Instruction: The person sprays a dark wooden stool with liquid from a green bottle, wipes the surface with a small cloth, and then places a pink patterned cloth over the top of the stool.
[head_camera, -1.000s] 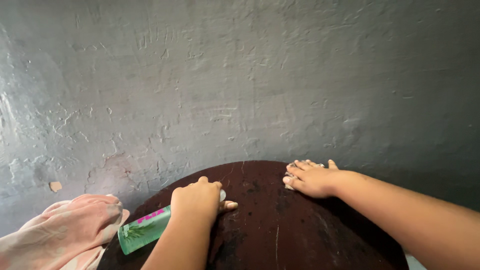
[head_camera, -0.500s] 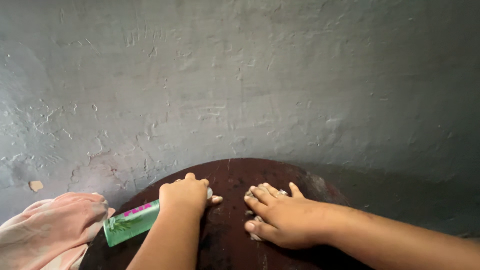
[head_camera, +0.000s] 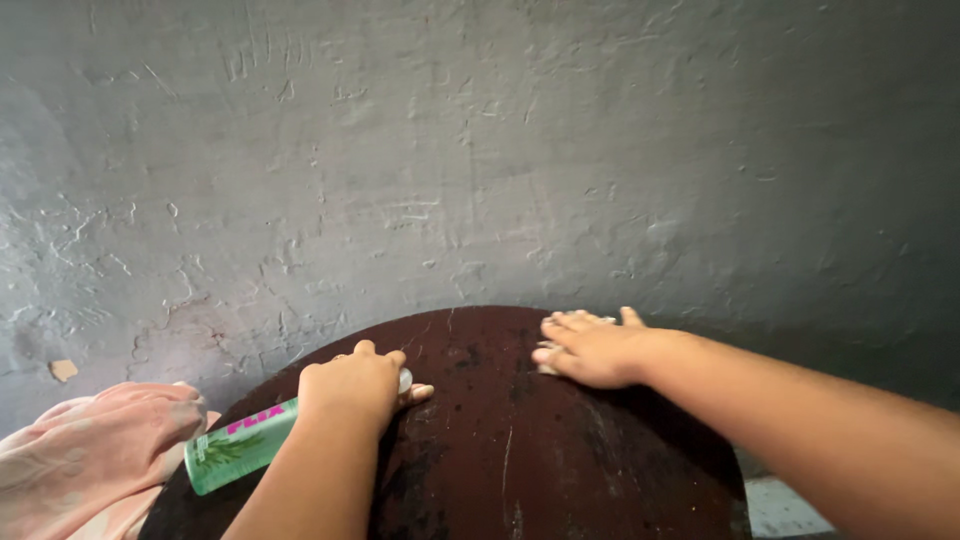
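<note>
A round, dark brown tabletop (head_camera: 500, 450) with pale scratches fills the lower middle of the head view. My left hand (head_camera: 350, 385) is closed around the top end of a green spray can (head_camera: 235, 445), which lies on its side at the table's left edge. My right hand (head_camera: 590, 350) lies flat, palm down, near the table's far edge. Its fingers press a small pale wad (head_camera: 546, 368) against the wood, and only a corner of the wad shows under them.
A rumpled pink cloth (head_camera: 90, 450) lies beside the table at the lower left. A rough grey plastered wall (head_camera: 480, 150) rises just behind the table. A pale strip of floor (head_camera: 790, 505) shows at the lower right.
My right hand, with the wad under it, slid from the far edge toward me and the middle, then back out to the far edge. My left hand stayed on the can.
</note>
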